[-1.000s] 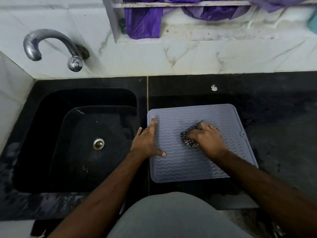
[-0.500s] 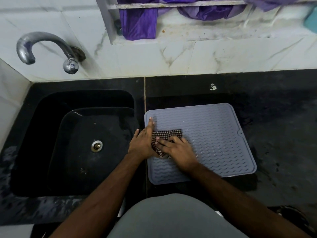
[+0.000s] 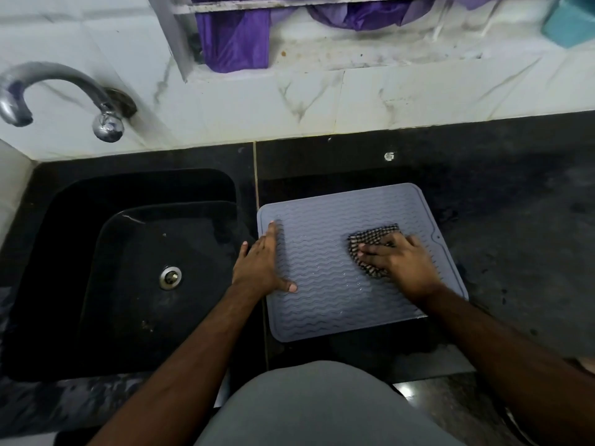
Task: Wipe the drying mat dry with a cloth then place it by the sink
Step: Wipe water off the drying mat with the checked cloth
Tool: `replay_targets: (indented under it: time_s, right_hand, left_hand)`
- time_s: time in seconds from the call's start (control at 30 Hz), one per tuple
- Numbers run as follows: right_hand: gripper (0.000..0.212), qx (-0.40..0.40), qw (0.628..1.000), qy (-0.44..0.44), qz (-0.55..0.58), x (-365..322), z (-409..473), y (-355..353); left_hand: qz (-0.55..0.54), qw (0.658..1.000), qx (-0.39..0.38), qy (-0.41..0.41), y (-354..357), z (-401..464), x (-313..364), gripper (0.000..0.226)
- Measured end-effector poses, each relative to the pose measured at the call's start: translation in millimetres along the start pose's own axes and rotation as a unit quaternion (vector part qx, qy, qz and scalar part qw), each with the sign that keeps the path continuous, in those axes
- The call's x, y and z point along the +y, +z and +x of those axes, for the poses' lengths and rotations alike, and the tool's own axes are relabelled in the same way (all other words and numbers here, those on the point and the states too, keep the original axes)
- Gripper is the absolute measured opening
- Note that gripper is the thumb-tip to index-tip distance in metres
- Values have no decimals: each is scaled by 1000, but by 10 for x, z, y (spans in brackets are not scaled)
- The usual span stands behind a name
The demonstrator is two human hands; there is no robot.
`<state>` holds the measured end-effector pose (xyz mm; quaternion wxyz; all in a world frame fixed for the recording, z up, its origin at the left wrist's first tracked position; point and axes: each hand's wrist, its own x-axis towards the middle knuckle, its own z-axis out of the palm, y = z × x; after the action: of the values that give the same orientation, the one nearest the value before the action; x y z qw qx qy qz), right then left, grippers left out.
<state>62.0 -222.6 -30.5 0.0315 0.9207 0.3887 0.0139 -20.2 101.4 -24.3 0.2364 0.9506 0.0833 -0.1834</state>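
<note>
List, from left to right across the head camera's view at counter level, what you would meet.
Black stone sink → round metal drain → left hand pressing the mat's left edge → grey wavy-ribbed silicone drying mat → checked cloth → right hand → dark stone counter.

The right hand [image 3: 401, 263] covers much of the cloth [image 3: 370, 243], so only the cloth's checked upper and left parts show. The right forearm hides the lower right corner of the mat [image 3: 322, 268]. At the left edge of the frame the tap [image 3: 58, 82] is cut off at its spout's bend. The purple fabric [image 3: 235, 40] and a teal thing [image 3: 573, 24] at the top run out of the frame; what the teal thing is cannot be told. A small pale speck [image 3: 389, 156] on the counter [image 3: 515, 204] is too small to tell.
</note>
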Motion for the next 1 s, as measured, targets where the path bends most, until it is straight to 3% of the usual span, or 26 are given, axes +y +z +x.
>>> replay_targets:
  time_s: [0.2,0.3,0.37,0.47,0.53,0.6,0.63,0.7,0.77,0.9,1.0]
  right_hand:
    - [34,52,995,79,-3,279,-187,-108]
    - [20,0,979,202,-21,303,-114,-219]
    - [29,-11,954,301,11,299,-52,-294]
    - [53,89,891,406,182,263,34,-423]
    - [51,121,853,438,255,110,133,-448]
    - [47,96,843,440,293,-150,266,-351]
    - [50,60,856,429,282,-290,331,-253]
    - [59,-41,894,401,194,-573,463,-105]
    - [64,-94,915,376,113,-844,572,-76]
    - [57,-87,943,315,69,-1407,764,-151]
    - [72,-96,957,232,143,-1755,865,-255]
  left_hand:
    - [-3,1000,-2,4,-4,-8,11,151]
    - [-9,1000,2,2,-6,-8,24,151]
    - [-9,1000,1,4,-13,2,24,151]
    - [-11,1000,2,9,-1,17,10,152]
    - [-15,1000,8,12,0,9,6,152]
    - [-21,1000,11,16,-13,4,6,153]
    - [-22,1000,11,18,-19,3,2,153]
    - [-25,999,12,20,-29,0,-15,154]
    - [-27,999,14,22,-31,-12,-28,155]
    - [-25,999,15,27,-45,-1,-39,157]
    - [-41,998,26,46,-47,-9,-76,156]
